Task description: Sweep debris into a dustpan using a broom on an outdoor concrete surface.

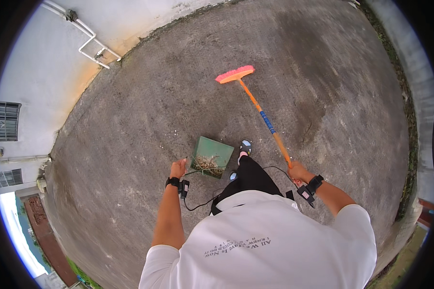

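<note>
My right hand is wrapped round the upper end of the orange handle of a broom. Blue wrapping covers part of that handle, and the broom's orange head with pink bristles is out ahead on the ground. Low on the left, my closed left hand is beside a green dustpan; a thin dark rod runs from the fist to the dustpan's near side. Dry leaves and twigs lie inside the dustpan. What the left fingers wrap round is mostly hidden.
Rough grey concrete ground surrounds me, with small pale bits scattered left of the dustpan. A white wall with white pipes borders the left. Another wall runs along the right. My shoe is just right of the dustpan.
</note>
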### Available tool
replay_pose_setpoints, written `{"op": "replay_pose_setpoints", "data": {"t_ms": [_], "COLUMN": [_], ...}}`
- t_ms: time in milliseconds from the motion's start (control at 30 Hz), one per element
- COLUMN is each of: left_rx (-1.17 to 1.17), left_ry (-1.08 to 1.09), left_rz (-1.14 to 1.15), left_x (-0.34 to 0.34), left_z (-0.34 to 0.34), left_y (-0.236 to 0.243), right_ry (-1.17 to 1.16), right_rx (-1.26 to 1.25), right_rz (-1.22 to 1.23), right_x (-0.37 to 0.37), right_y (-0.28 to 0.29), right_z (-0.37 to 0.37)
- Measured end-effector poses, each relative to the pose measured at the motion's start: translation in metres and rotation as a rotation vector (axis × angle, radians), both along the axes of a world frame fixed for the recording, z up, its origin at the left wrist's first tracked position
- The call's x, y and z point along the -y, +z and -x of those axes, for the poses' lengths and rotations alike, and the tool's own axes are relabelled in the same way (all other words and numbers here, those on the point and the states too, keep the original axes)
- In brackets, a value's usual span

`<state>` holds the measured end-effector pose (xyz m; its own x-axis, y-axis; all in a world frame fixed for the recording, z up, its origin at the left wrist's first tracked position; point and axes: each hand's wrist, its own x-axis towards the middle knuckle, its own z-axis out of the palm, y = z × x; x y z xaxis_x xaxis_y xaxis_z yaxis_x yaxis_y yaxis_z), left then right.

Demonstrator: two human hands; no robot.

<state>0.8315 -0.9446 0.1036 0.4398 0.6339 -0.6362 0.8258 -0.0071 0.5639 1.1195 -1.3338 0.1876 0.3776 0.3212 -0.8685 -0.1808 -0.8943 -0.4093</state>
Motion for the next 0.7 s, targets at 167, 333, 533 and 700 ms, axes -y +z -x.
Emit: {"op": "replay_pose_setpoints", "data": {"t_ms": [167, 333, 533, 700], "left_rx": [0.067, 0.171, 0.204, 0.036], "left_ry": [-0.038, -0.112, -0.101, 0.051], "left_rz": [-0.089, -0.132, -0.107, -0.059], "left_x": [0.033, 0.06, 0.067, 0.087], "left_z": [0.025, 0.012, 0.019, 0.016], "left_y": [-0.029, -0.032, -0.027, -0.017], "right_ry": [-0.182, -0.133, -0.208, -0.247], "right_rx": [-0.134, 0.043, -0.029, 0.045], "right_rz": [-0.111, -0.209, -0.181, -0.331], "right_x": [0.1, 0.137, 0.058, -0.019], "right_y": [0.029, 0.029, 0.034, -0.019], "right_z": [0.093, 0.119, 0.035, -0.081]}}
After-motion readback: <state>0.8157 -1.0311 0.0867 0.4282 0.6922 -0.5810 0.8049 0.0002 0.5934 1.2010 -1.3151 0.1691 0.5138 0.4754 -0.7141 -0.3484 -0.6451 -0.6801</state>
